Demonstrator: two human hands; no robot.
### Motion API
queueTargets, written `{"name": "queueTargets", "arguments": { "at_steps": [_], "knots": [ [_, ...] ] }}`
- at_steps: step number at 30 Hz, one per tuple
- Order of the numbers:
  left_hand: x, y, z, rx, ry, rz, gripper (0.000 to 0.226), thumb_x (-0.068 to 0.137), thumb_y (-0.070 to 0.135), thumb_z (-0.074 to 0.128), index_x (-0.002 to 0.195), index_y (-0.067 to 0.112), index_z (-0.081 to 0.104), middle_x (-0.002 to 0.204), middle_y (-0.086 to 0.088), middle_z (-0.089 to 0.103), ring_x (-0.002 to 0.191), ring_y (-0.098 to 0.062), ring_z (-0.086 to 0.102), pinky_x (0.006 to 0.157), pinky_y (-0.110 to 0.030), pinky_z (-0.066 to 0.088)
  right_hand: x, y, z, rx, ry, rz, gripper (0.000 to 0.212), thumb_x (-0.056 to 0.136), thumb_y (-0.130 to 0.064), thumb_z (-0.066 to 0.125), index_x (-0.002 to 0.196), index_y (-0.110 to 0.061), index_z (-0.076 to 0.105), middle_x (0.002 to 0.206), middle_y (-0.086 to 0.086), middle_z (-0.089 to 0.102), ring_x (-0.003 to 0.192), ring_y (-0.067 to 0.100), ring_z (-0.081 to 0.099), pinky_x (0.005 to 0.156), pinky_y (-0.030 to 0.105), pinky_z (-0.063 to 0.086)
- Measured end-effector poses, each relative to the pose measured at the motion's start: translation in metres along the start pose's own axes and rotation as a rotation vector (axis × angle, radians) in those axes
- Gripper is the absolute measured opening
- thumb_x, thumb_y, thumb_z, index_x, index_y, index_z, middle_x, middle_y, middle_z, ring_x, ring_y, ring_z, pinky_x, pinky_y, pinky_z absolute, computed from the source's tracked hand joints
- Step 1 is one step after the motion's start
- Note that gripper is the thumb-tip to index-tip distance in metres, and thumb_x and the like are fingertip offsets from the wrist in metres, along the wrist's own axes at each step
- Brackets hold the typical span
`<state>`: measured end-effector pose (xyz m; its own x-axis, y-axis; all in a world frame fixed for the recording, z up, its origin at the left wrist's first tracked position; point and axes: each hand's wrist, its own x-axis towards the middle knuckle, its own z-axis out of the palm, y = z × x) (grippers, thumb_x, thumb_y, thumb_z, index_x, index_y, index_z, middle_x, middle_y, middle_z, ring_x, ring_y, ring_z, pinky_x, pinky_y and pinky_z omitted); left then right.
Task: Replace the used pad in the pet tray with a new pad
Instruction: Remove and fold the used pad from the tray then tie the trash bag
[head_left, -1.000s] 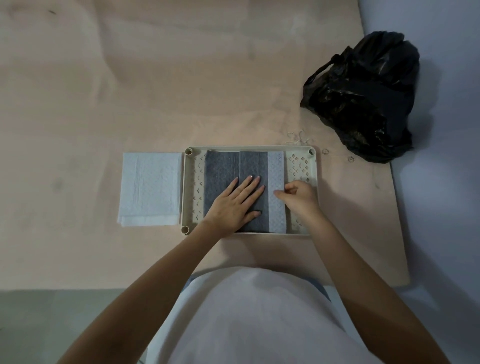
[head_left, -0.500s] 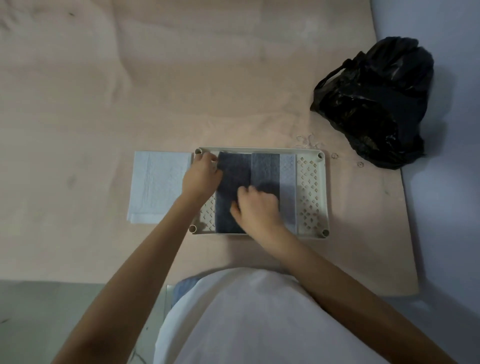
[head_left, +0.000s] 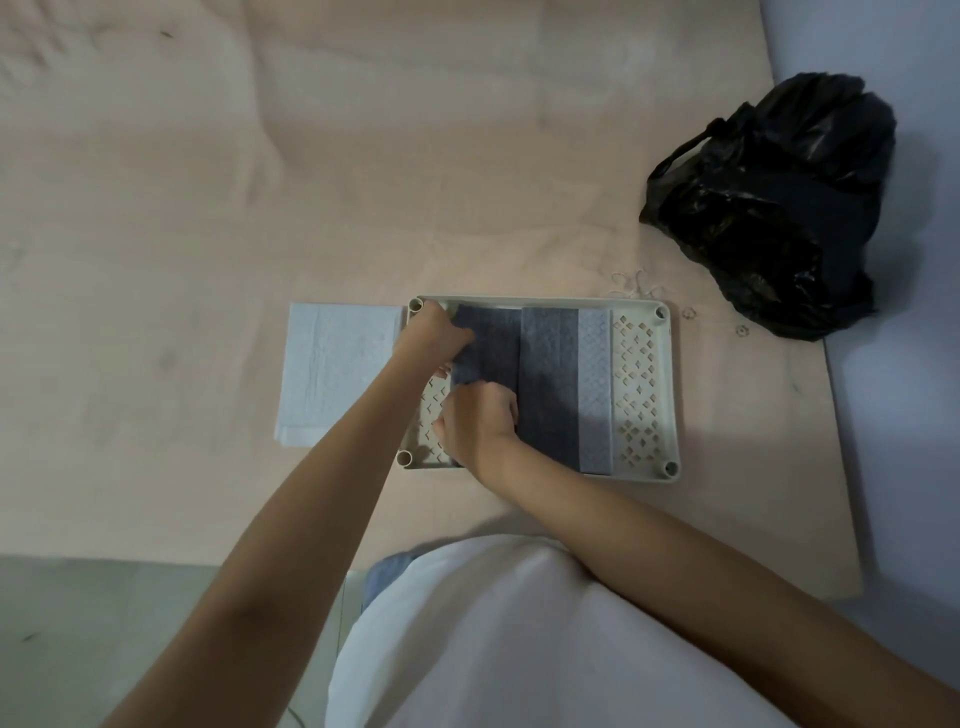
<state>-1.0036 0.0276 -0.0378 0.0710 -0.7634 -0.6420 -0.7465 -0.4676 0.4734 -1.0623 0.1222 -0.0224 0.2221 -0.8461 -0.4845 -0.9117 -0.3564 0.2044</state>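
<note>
Both hands, left hand (head_left: 434, 338) and right hand (head_left: 478, 421), pinch the used pad's (head_left: 548, 384) left edge in the tray (head_left: 670, 389).

I find no readable text, labels, brands or numbers anywhere in my head view. The pet tray (head_left: 644, 384) shows only cut-out diamond shapes, not characters. The grey pad (head_left: 550, 384) in it carries just an embossed texture, and so does the white pad (head_left: 337, 364) beside the tray. The black plastic bag (head_left: 774, 208) is unprinted as far as I can see.
</note>
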Motion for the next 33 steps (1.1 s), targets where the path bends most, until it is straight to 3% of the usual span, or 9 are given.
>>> {"name": "queueTargets", "arguments": {
  "at_steps": [3, 8, 11, 15, 18, 22, 28, 33],
  "knots": [
    [0.0, 0.0, -0.002, -0.074, -0.062, 0.029, 0.02, 0.088, 0.017, 0.057, 0.096, -0.002, 0.058, 0.078, -0.016, 0.062, 0.073, -0.031, 0.065, 0.053, -0.033, 0.057, -0.001, -0.002, -0.001, 0.002, -0.01, 0.004, 0.033, 0.097, -0.025, 0.037, 0.102, -0.004, 0.061, 0.096, 0.013, 0.065, 0.081, 0.03, 0.064, 0.066, 0.033, 0.054],
    [-0.004, -0.001, -0.003, -0.163, -0.118, 0.054, 0.018, 0.089, 0.012, 0.056, 0.072, 0.006, 0.056, 0.072, -0.014, 0.062, 0.07, -0.029, 0.064, 0.053, -0.033, 0.059, -0.001, 0.005, 0.001, 0.21, -0.008, 0.059, 0.033, 0.096, -0.031, 0.04, 0.1, -0.01, 0.065, 0.094, 0.006, 0.068, 0.083, 0.025, 0.065, 0.068, 0.028, 0.05],
    [-0.009, 0.003, -0.006, -0.27, -0.144, 0.058, 0.014, 0.088, 0.008, 0.057, 0.075, 0.005, 0.055, 0.075, -0.011, 0.062, 0.067, -0.02, 0.064, 0.038, -0.025, 0.052, -0.008, 0.018, -0.001, 0.471, 0.009, 0.128, 0.035, 0.094, -0.043, 0.044, 0.096, -0.013, 0.063, 0.093, 0.005, 0.067, 0.086, 0.025, 0.064, 0.061, 0.03, 0.036],
    [-0.018, 0.022, -0.008, -0.363, -0.191, 0.078, 0.013, 0.088, 0.01, 0.058, 0.095, -0.001, 0.055, 0.081, -0.01, 0.063, 0.069, -0.017, 0.065, 0.041, -0.024, 0.052, -0.026, 0.043, 0.001, 0.832, 0.022, 0.238, 0.027, 0.088, -0.043, 0.053, 0.084, -0.017, 0.057, 0.078, 0.0, 0.061, 0.08, 0.025, 0.062, 0.063, 0.03, 0.036],
    [-0.027, 0.043, -0.003, -0.352, -0.258, 0.119, 0.012, 0.087, 0.011, 0.061, 0.09, 0.0, 0.056, 0.083, -0.011, 0.063, 0.069, -0.018, 0.065, 0.042, -0.027, 0.055, -0.044, 0.066, 0.009, 0.997, 0.026, 0.293, 0.029, 0.086, -0.041, 0.057, 0.068, -0.02, 0.05, 0.062, -0.007, 0.053, 0.063, 0.015, 0.056, 0.056, 0.026, 0.037],
    [-0.033, 0.069, 0.019, -0.228, -0.308, 0.174, 0.016, 0.086, 0.013, 0.065, 0.084, 0.001, 0.055, 0.078, -0.014, 0.062, 0.063, -0.02, 0.063, 0.046, -0.033, 0.058, -0.065, 0.095, 0.029, 1.115, 0.031, 0.371, 0.029, 0.086, -0.033, 0.059, 0.064, -0.015, 0.054, 0.056, -0.004, 0.051, 0.054, 0.011, 0.049, 0.053, 0.026, 0.035],
    [-0.033, 0.086, 0.056, -0.228, -0.361, 0.107, 0.027, 0.086, 0.025, 0.068, 0.096, 0.003, 0.055, 0.076, -0.009, 0.06, 0.061, -0.018, 0.061, 0.04, -0.029, 0.053, -0.072, 0.12, 0.059, 1.16, 0.053, 0.494, 0.046, 0.085, -0.017, 0.061, 0.048, -0.019, 0.034, 0.045, -0.004, 0.035, 0.047, 0.011, 0.037, 0.048, 0.026, 0.026],
    [-0.026, 0.083, 0.061, -0.364, -0.414, -0.002, 0.033, 0.089, 0.039, 0.06, 0.087, 0.006, 0.061, 0.076, -0.008, 0.063, 0.062, -0.02, 0.063, 0.056, -0.032, 0.057, -0.067, 0.124, 0.076, 1.06, 0.01, 0.55, 0.043, 0.086, -0.023, 0.059, 0.051, -0.016, 0.037, 0.051, 0.001, 0.041, 0.059, 0.022, 0.048, 0.056, 0.029, 0.033]
  ]
}}
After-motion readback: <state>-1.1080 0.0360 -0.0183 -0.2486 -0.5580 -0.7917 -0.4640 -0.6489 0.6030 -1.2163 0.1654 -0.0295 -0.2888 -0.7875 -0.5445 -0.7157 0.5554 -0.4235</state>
